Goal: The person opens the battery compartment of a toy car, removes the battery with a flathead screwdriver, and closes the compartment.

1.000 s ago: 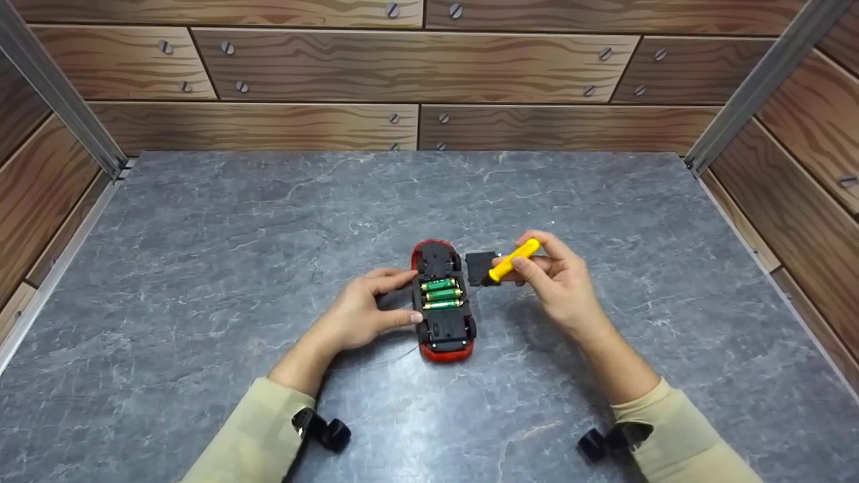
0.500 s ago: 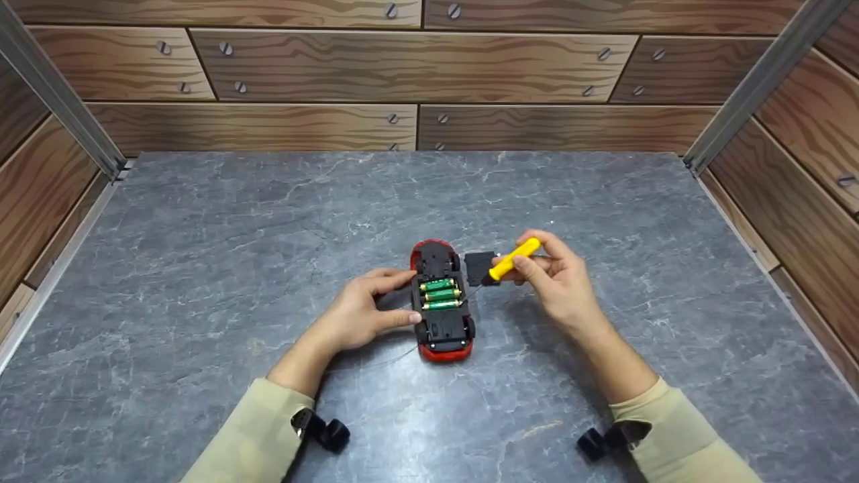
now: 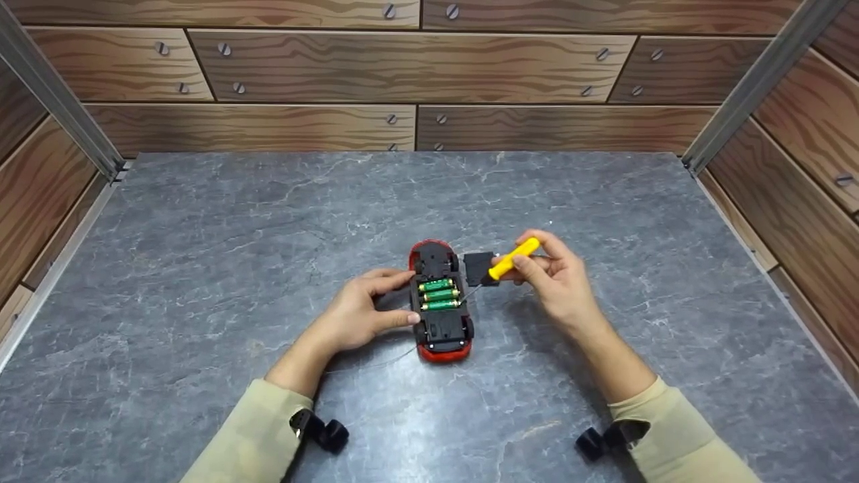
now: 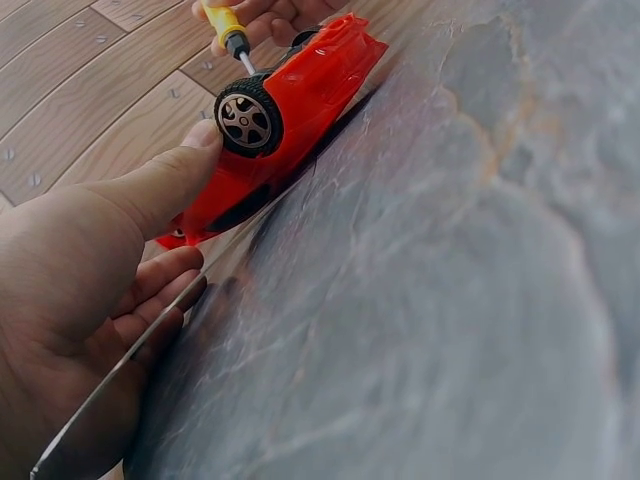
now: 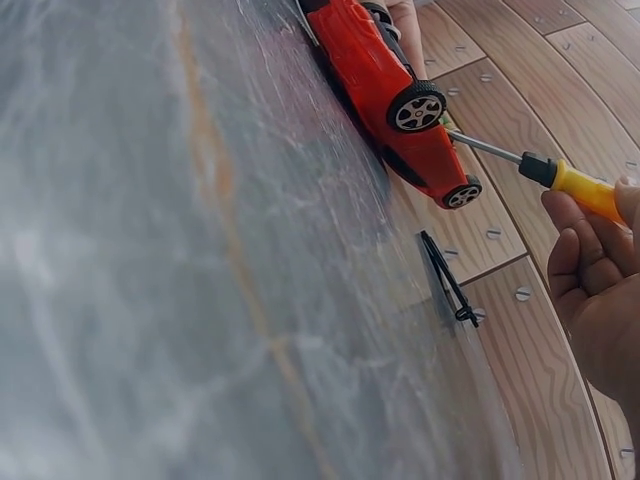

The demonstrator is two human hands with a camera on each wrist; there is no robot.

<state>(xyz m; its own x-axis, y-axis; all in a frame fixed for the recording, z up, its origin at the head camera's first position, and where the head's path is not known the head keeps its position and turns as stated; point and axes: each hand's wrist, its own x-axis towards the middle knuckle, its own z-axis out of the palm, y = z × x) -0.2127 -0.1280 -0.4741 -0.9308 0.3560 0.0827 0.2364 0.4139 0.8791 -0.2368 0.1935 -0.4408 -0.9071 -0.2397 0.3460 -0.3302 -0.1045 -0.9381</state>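
Observation:
A red toy car (image 3: 446,351) lies upside down on the grey table, black underside up. Its battery bay is uncovered and holds three green batteries (image 3: 439,295) side by side. My left hand (image 3: 356,312) holds the car by its left side; in the left wrist view the thumb presses near a wheel (image 4: 248,118). My right hand (image 3: 564,288) grips a yellow-handled screwdriver (image 3: 514,259). The screwdriver's shaft slants down to the bay's right edge, at the end of the nearest battery. The exact contact of its tip is too small to tell.
Just right of the car lies a flat black battery cover (image 3: 478,268), partly behind the right hand's fingers. A thin wire (image 4: 110,375) trails from the car past the left hand. Wood-patterned walls (image 3: 416,64) bound the table at the back and sides.

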